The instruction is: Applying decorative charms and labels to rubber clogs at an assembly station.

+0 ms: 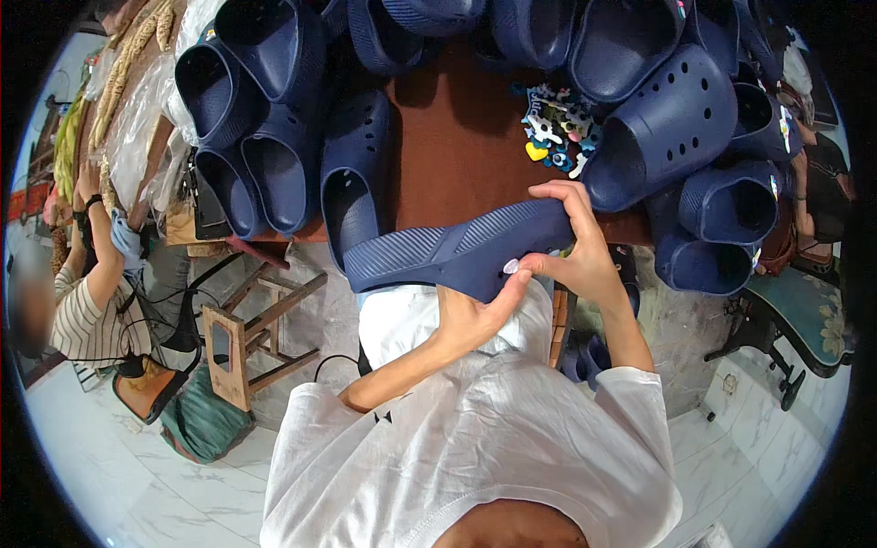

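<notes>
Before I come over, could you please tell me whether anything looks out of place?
One navy clog, just beyond the held clog, appears to overhang the near edge of the brown table, so it looks precariously placed; I see no clear damage.

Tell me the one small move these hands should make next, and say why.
Probably press the pale charm more firmly against the blue shoe with the thumb of the right hand, while the left hand steadies it. The charm shows at the right thumb's tip, by the shoe's upper, and both hands hold the shoe; whether the charm is fully seated, I can't tell.
</notes>
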Available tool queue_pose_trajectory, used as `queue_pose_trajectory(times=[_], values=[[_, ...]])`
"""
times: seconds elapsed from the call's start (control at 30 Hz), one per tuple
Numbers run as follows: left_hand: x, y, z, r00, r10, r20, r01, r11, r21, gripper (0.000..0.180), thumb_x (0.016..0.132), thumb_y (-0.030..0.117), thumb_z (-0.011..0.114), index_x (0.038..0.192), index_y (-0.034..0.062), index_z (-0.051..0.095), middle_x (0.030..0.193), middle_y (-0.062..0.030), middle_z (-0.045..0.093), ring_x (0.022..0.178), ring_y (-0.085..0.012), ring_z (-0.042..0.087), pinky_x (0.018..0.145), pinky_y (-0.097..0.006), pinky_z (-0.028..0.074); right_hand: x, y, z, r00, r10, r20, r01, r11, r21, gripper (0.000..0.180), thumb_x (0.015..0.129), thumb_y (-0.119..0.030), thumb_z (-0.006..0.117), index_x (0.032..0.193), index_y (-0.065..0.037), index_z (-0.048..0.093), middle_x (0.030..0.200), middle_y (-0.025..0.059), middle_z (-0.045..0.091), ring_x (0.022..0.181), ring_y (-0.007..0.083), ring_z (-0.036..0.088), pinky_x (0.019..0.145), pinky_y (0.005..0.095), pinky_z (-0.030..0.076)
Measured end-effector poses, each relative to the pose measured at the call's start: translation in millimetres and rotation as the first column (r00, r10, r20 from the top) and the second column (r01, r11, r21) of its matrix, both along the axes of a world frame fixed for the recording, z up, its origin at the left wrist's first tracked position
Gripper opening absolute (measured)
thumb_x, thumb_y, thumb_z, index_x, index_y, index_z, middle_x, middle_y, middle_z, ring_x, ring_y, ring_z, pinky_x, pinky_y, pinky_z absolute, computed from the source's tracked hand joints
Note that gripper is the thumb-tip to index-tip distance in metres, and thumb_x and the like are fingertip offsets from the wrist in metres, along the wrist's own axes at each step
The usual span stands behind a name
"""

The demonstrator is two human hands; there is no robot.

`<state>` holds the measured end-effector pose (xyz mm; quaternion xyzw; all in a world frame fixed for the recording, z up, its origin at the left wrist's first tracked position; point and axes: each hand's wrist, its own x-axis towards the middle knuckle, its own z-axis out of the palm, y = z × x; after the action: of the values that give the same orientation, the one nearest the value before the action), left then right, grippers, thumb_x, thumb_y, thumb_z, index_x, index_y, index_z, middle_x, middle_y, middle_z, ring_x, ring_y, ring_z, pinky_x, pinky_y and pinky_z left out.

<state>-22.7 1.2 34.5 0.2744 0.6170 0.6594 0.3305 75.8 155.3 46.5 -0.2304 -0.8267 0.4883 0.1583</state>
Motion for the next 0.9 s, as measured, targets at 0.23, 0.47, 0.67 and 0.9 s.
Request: queue_pose_trajectory(times=[0.23,0.47,0.67,0.9], values=[[-1.7,1.8,3.4,0.966,-0.016,0.259,0.033,0.998,-0.062,0.028,0.087,0.009,0.066,0.113,-0.0017,0.061,0.106,-0.0083,0.064,0.095,-0.0159,0.06,0.084,-0.03,0.048,-4.2,-0.5,-4.5,0.996,-0.083,-0.025,0.083,0.996,0.025,0.071,0.064,-0.023,0.085,0.125,-0.004,0.054,0.121,0.0115,0.052,0.117,0.0283,0.049,0.101,0.0379,0.038],[-7.9,0.5,4.4,0.564,0.139,0.814,-0.053,0.99,-0.133,0.04,0.091,0.015,0.064,0.125,0.0001,0.052,0.122,-0.009,0.059,0.11,-0.0184,0.057,0.094,-0.033,0.047,9.3,-26.0,-30.6,0.711,-0.587,-0.386,0.586,0.799,-0.134,0.043,0.084,-0.001,0.064,0.123,0.004,0.047,0.123,0.0147,0.044,0.117,0.0234,0.047,0.101,0.0364,0.04],[-41.2,16.3,6.8,0.205,0.014,0.979,-0.224,0.974,0.033,0.041,0.085,0.017,0.062,0.122,0.0021,0.055,0.127,-0.0172,0.059,0.119,-0.0312,0.055,0.106,-0.046,0.039,48.0,-23.6,-72.0,0.59,-0.758,-0.276,0.784,0.62,-0.028,0.065,0.088,-0.01,0.064,0.14,0.002,0.028,0.135,0.0191,0.034,0.126,0.0302,0.039,0.101,0.0414,0.04],[-70.9,22.3,-14.8,0.096,-0.043,0.994,-0.399,0.914,0.078,0.036,0.082,0.011,0.062,0.116,0.0022,0.057,0.126,-0.0138,0.06,0.12,-0.0324,0.054,0.108,-0.048,0.036,57.9,8.6,-108.9,0.649,-0.749,-0.134,0.757,0.653,0.018,0.072,0.088,-0.012,0.067,0.143,0.003,0.023,0.135,0.0203,0.037,0.12,0.0284,0.046,0.087,0.0348,0.049]])
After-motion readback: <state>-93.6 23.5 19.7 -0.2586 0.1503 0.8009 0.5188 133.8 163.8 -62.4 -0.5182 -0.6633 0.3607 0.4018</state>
